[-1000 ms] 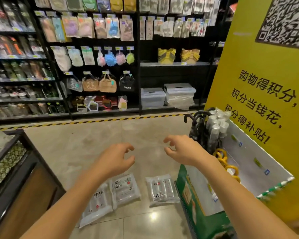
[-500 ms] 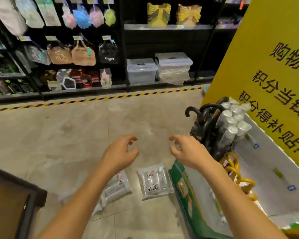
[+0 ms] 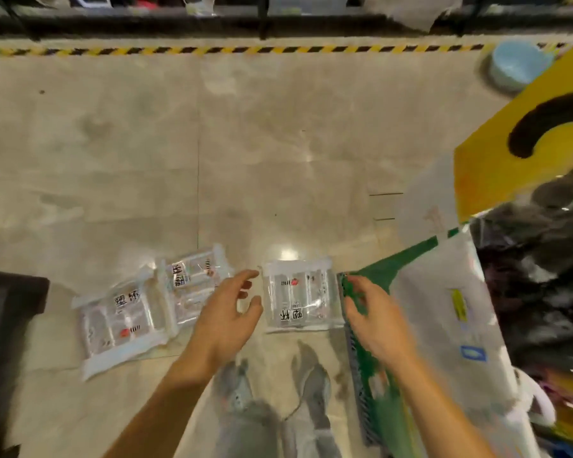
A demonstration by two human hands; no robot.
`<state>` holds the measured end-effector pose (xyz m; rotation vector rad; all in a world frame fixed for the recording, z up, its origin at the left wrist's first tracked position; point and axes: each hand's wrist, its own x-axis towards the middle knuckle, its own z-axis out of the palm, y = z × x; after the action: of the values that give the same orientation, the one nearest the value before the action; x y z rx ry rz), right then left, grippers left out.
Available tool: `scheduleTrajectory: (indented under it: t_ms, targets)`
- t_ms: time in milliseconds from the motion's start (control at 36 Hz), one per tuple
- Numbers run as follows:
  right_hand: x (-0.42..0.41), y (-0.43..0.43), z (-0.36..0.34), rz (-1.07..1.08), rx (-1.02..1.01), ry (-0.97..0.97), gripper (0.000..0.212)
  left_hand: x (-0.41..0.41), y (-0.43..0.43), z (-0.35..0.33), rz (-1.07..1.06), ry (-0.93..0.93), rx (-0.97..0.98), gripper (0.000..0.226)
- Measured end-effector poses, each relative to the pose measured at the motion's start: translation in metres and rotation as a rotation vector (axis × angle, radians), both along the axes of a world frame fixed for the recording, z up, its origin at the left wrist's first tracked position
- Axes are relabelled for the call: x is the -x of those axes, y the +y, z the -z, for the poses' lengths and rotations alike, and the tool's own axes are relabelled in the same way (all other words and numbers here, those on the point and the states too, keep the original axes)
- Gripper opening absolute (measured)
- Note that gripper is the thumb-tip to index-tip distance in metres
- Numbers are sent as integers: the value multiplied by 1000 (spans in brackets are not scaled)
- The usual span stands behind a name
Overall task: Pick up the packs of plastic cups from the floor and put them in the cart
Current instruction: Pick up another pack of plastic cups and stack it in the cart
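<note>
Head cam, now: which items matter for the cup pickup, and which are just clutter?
Job:
- left pack of cups, middle pack and right pack, all on the floor
- left hand and right hand, both empty
- cart, probably the dark corner at the left edge

Lying about:
- blue bowl
- yellow sign
- display bin
- hazard tape

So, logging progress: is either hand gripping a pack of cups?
No, the left hand and right hand are open either side of the rightmost pack, lying flat on the floor.
</note>
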<state>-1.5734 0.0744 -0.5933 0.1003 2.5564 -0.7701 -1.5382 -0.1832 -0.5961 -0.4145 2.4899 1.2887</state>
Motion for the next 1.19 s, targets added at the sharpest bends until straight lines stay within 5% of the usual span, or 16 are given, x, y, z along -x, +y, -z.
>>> scheduleTrajectory:
  t_ms: [417,528,667,917,1194]
  targets:
    - [22,49,435,210,43,-214,69,19,23,436,57,-126,31,77]
    - [46,56,501,158,77,-181,69,26,31,515,90,-69,107,78]
    - [54,57,541,26,118,-45,66,30,41,559,7,-66,-51,85]
    - [62,26,454,62,168,-106,60,44,11,473,-20,-30,-61,76]
    - [124,-75,140,-4,259,1,57,88,-86,157,-117,26,-103,73]
